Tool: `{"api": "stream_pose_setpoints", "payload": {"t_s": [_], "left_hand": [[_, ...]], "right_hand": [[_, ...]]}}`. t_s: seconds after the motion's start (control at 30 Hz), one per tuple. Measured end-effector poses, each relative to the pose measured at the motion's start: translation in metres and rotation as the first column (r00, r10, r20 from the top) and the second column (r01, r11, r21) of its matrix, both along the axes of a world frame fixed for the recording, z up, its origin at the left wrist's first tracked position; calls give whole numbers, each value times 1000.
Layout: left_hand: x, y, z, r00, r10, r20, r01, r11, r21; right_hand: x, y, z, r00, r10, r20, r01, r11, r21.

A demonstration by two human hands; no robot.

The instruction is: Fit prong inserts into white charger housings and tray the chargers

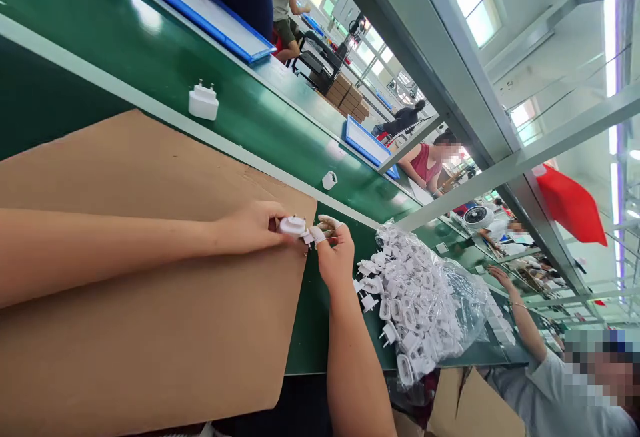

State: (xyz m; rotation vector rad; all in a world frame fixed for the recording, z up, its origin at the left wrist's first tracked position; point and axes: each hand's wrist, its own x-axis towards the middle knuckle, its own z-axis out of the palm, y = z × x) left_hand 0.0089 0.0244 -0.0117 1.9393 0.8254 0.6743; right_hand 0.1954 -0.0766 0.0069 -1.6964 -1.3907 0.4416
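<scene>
White plastic charger plug with a rounded body [293, 226] is in the left hand [247, 226], near the edge of a flat brown cardboard sheet [165, 330] that spreads toward eight and nine o'clock. The left fingers are closed around it. Just beside it at about four o'clock, the right hand [336, 250], pale covers on its fingertips, curls toward a small white plastic piece [308, 239] next to the plug; whether those fingers grip it or only touch it, I cannot tell.

For steady work, the left hand would best hold the body by its sides, clear of the metal pins, while the right fingers square the small piece up before pressing. Smooth plastic may slip, so staying low over the surface [310, 317] seems wise. Farther out at four o'clock lies a clear plastic bag [465, 297] heaped with white plastic parts [415, 304]; small wrist movements should avoid disturbing them.
</scene>
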Motion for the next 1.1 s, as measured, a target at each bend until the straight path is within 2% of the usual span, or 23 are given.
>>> {"api": "stream_pose_setpoints", "payload": {"t_s": [0.07,0.17,0.23,0.33,0.43,0.53,0.57,0.63,0.7,0.8,0.87,1.0,1.1], "left_hand": [[5,28,5,992,122,-36,-120,991,56],[15,79,12,949,295,-113,-281,951,127],[20,111,15,917,375,-138,-354,922,157],[23,146,20,867,468,-173,-437,879,192],[28,161,23,812,539,-221,-503,840,203],[41,156,21,724,677,-131,-609,717,340],[47,151,20,726,684,-77,-604,687,405],[62,142,17,798,601,-32,-503,695,515],[80,136,15,861,495,-117,-365,761,536],[101,135,20,842,441,-310,-300,861,411],[107,136,27,834,413,-365,-292,893,342],[94,120,35,903,251,-349,-140,939,314],[64,87,31,934,6,-357,95,960,264]], "right_hand": [[7,2,-2,985,-35,168,40,999,-22],[11,6,-10,926,8,379,43,991,-126],[11,8,-15,914,27,405,38,988,-151],[10,9,-19,955,-2,296,37,993,-112],[11,7,-16,990,-43,135,54,995,-82],[12,5,-10,990,-57,129,68,994,-85],[12,5,-9,988,-55,145,67,995,-77],[13,6,-8,988,-55,143,62,997,-44],[14,9,-10,997,-64,51,64,998,-8],[18,13,-11,975,-86,-206,86,996,-10],[21,15,-10,922,-96,-374,93,995,-26],[24,15,1,825,-72,-561,85,996,-3],[22,12,9,814,-30,-580,61,998,34]]}}
